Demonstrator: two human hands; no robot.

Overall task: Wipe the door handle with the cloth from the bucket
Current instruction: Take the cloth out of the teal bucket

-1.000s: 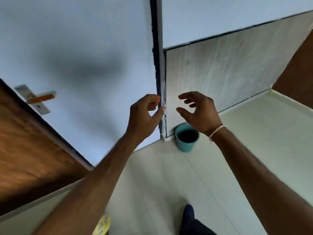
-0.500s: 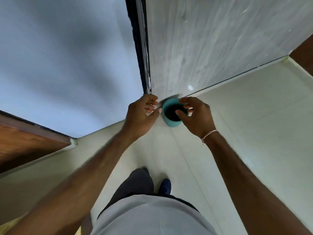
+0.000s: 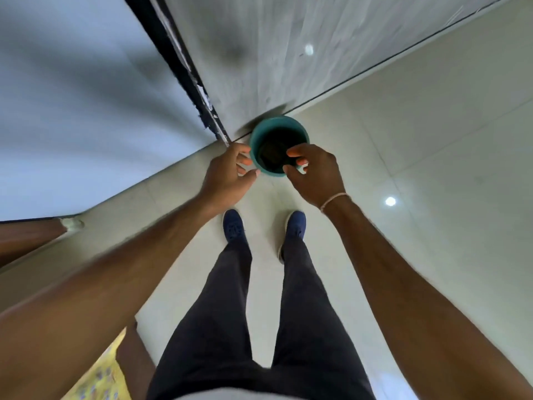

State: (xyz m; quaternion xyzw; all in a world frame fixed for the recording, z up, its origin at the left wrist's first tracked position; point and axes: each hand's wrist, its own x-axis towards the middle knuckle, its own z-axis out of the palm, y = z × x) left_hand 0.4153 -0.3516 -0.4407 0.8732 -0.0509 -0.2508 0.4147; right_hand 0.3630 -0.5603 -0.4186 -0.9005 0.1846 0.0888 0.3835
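Observation:
A small teal bucket (image 3: pixel 279 127) stands on the floor in the corner where the grey wall meets the dark door frame. Its inside is dark, with a dark cloth (image 3: pixel 271 153) lying in it. My right hand (image 3: pixel 314 173) hovers over the bucket's near rim, fingers apart and curled above the opening, holding nothing. My left hand (image 3: pixel 227 176) is just left of the bucket, fingers loosely curled and empty, close to its outer wall. The door handle is out of view.
The pale door surface (image 3: pixel 86 111) fills the left, with its dark frame edge (image 3: pixel 178 67) running down to the bucket. My legs and blue shoes (image 3: pixel 233 228) stand on the light tiled floor (image 3: pixel 418 154). Brown wood (image 3: pixel 26 238) shows at far left; something yellow (image 3: pixel 101 379) lies at bottom left.
The view has tilted down from the door to the floor, and the door handle has left the frame. Both hands have dropped towards the bucket; the right one now reaches over its opening.

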